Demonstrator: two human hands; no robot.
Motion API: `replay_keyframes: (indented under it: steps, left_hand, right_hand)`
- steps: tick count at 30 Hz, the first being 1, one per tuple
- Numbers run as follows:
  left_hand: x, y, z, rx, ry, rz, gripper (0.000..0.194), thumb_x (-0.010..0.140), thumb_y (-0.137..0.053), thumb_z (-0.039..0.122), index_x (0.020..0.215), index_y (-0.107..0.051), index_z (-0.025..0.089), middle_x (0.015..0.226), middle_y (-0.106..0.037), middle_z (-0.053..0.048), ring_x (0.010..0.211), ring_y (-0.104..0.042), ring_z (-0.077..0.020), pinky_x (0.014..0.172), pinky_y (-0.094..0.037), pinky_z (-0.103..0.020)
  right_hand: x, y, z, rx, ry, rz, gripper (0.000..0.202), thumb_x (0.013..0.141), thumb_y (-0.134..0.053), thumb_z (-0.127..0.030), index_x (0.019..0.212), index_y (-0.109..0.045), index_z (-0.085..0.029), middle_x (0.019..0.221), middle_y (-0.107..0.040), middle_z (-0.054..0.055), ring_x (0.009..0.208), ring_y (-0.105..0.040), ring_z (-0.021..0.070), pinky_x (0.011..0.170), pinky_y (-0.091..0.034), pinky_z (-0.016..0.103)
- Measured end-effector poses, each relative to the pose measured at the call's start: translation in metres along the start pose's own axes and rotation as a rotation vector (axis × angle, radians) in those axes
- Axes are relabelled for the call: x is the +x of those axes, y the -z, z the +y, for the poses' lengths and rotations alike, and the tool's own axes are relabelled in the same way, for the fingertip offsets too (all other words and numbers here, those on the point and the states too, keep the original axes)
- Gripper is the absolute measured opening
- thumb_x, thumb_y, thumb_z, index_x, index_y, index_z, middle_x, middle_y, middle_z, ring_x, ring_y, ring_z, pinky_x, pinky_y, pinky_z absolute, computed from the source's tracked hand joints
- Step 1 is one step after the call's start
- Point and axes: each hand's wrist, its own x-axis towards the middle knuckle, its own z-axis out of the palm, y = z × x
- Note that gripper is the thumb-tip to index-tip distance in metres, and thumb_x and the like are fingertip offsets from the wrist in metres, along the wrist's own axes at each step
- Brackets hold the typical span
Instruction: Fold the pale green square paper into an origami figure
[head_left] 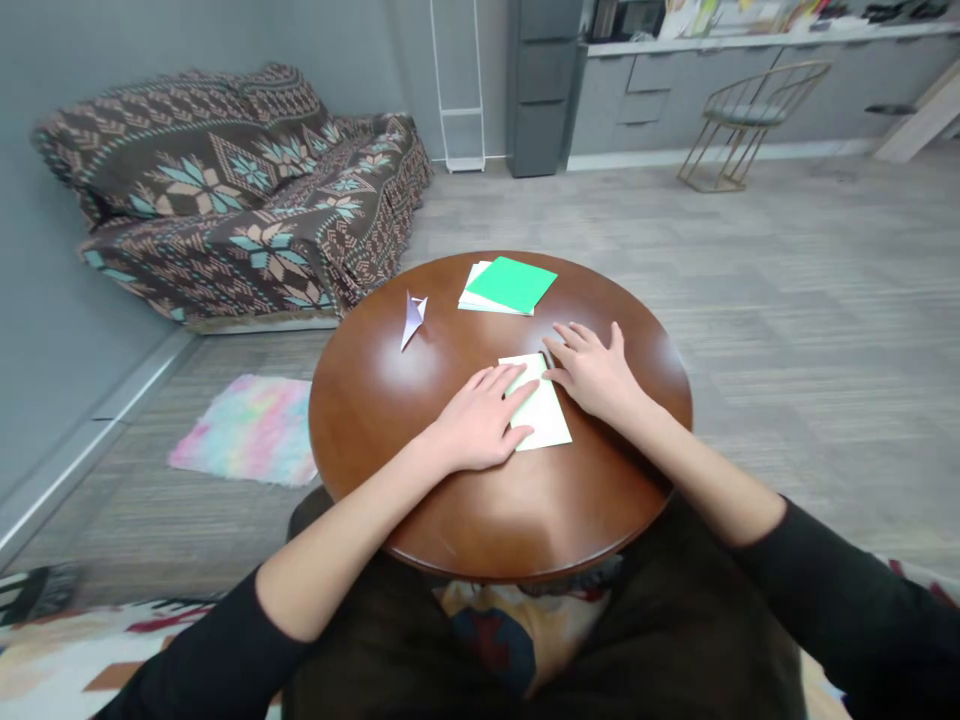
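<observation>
A pale, white-looking sheet of paper [547, 417] lies on the round brown table [360, 400], close to its middle. My left hand [480, 420] rests flat on the sheet's left part with its fingers spread. At the sheet's upper right edge is my right hand [594, 372], fingers apart, beside a small dark thing too hidden to name. Behind them a green sheet [514, 283] lies on top of white sheets [480, 300]. On the left of the tabletop stands a folded purple and white paper piece [413, 318].
A patterned sofa [225, 190] stands at the back left, with a fluffy pastel rug [251, 430] on the floor left of the table. A gold-framed chair [739, 115] is near the grey cabinets [675, 100] at the back right. My legs are under the table's front edge.
</observation>
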Motion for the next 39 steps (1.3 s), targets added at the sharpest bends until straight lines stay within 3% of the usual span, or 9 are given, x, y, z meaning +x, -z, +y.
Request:
replay_keyframes:
  steps: [12, 20, 24, 27, 31, 39]
  left_hand:
    - [0.001, -0.001, -0.001, -0.013, 0.006, 0.001, 0.064, 0.096, -0.045, 0.049, 0.151, -0.039, 0.016, 0.159, -0.036, -0.019, 0.147, -0.032, -0.0325, 0.12, -0.023, -0.048]
    - [0.001, -0.004, -0.001, -0.016, 0.009, 0.004, 0.065, 0.096, -0.046, 0.049, 0.151, -0.039, 0.016, 0.159, -0.035, -0.019, 0.147, -0.033, -0.0323, 0.121, -0.023, -0.047]
    - [0.001, -0.003, 0.0, -0.006, 0.002, 0.01, 0.064, 0.096, -0.047, 0.048, 0.15, -0.04, 0.015, 0.158, -0.036, -0.019, 0.147, -0.033, -0.032, 0.12, -0.024, -0.047]
    - [0.0, -0.002, 0.0, -0.003, -0.001, 0.017, 0.061, 0.097, -0.044, 0.046, 0.149, -0.042, 0.015, 0.158, -0.037, -0.019, 0.148, -0.032, -0.0311, 0.12, -0.023, -0.046]
    - [0.0, 0.0, 0.001, -0.016, -0.001, 0.011, 0.061, 0.097, -0.044, 0.048, 0.149, -0.042, 0.015, 0.159, -0.036, -0.019, 0.147, -0.033, -0.0313, 0.12, -0.023, -0.046]
    - [0.0, 0.0, 0.0, -0.031, 0.007, 0.015, 0.062, 0.096, -0.045, 0.048, 0.149, -0.042, 0.016, 0.16, -0.035, -0.017, 0.147, -0.033, -0.0313, 0.12, -0.024, -0.046]
  right_hand:
    - [-0.036, 0.013, 0.004, -0.042, 0.177, 0.009, 0.037, 0.098, -0.058, -0.031, 0.134, -0.057, -0.021, 0.149, -0.053, 0.017, 0.133, -0.05, 0.0359, 0.106, -0.02, 0.079]
    - [-0.067, 0.036, 0.0, -0.014, 0.244, -0.044, 0.043, 0.097, -0.061, -0.033, 0.137, -0.056, -0.019, 0.147, -0.056, 0.016, 0.133, -0.051, 0.0365, 0.108, -0.017, 0.078]
    - [-0.074, 0.038, -0.018, 0.064, 0.294, -0.019, 0.039, 0.104, -0.046, -0.031, 0.139, -0.055, -0.016, 0.143, -0.059, 0.018, 0.134, -0.053, 0.0321, 0.114, -0.018, 0.07]
    - [-0.085, 0.03, -0.039, 0.105, 0.348, -0.053, 0.048, 0.104, -0.043, -0.039, 0.142, -0.053, -0.011, 0.146, -0.055, 0.02, 0.135, -0.052, 0.0319, 0.117, -0.016, 0.068]
    - [-0.105, 0.025, -0.05, 0.1, 0.318, -0.052, 0.053, 0.104, -0.042, -0.04, 0.145, -0.049, -0.007, 0.149, -0.051, 0.023, 0.139, -0.048, 0.0342, 0.117, -0.011, 0.071]
    - [-0.117, 0.042, -0.04, 0.124, 0.298, -0.044, 0.043, 0.104, -0.044, -0.033, 0.137, -0.059, -0.01, 0.141, -0.061, 0.018, 0.13, -0.056, 0.0337, 0.117, -0.006, 0.072]
